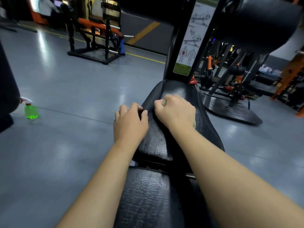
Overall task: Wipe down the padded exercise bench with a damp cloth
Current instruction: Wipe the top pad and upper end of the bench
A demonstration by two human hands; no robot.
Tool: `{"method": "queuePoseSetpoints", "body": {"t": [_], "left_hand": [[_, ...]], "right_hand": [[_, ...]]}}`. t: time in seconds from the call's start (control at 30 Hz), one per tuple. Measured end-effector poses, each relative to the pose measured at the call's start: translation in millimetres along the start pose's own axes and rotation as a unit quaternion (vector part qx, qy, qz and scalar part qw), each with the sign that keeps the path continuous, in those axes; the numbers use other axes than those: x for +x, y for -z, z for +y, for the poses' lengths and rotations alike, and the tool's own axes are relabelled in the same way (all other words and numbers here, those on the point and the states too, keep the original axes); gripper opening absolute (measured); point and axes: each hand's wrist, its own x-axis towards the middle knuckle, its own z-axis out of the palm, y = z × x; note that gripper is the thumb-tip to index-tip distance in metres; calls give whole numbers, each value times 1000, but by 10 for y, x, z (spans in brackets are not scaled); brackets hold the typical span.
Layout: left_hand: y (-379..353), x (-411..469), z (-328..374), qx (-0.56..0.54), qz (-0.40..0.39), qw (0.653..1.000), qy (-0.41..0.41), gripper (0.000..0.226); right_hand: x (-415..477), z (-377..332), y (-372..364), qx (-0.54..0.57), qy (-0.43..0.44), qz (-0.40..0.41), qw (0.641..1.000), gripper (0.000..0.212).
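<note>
While the right hand [175,112] sits fisted on the far seat section of the black padded exercise bench with cracked vinyl skin [153,143], its fingers are curled tight round a small pale grey-green cloth [164,102]; only scraps of cloth show, one between thumb and forefinger, one under the heel of the hand. Cloth touches the pad near mid-seat, right of the centre crease. Left hand [130,124]: lies on the left edge of the same section, just beside the right, fingers bent over the rim, thumb toward the crease; appears to grip the pad edge to steady it, nothing loose held. Nearer pad section [144,195] runs between the two forearms toward the camera, apart from the seat across a narrow gap. Seat surface carries a speckled sheen, read as moisture, so judged: wiping step under way on the seat; nearer section cannot be called done. Next move calls for firm downward pressure while dragging the cloth to the raised far lip and over the side edges, then across the gap to the nearer section; cloth is bunched small, so spreading it flatter would cover more per pass. Off-task: clear spray bottle of green liquid [31,111] stands on the grey floor [82,89], well apart to the left; white illustrated exercise placard [189,38] on the upright beyond the seat
</note>
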Motion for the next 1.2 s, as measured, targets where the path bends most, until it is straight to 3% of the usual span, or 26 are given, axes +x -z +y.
{"method": "queuePoseSetpoints", "body": {"t": [0.23,0.43,0.6,0.9,1.03,1.13,1.2], "left_hand": [[4,52,9,22,-10,1000,-8,28],[-20,94,61,36,-10,999,0,26],[-1,107,44,3,-21,1000,10,26],[32,89,50,-42,-24,999,26,17],[55,72,56,-52,-24,998,26,17],[63,53,30,-77,-17,996,38,16],[51,46,-2,-73,-10,997,33,17]], "right_hand": [[1153,-48,-250,-1,-75,65,995,39],[1495,-71,-340,-23,-81,61,995,39],[1030,-124,-326,-20,-22,73,997,34],[-678,-51,209,9,-24,-52,998,32],[-1340,-114,279,-1,3,-43,999,32],[-1279,-82,255,-35,65,-37,997,30],[-810,-26,258,-39,37,-60,997,32]]}}
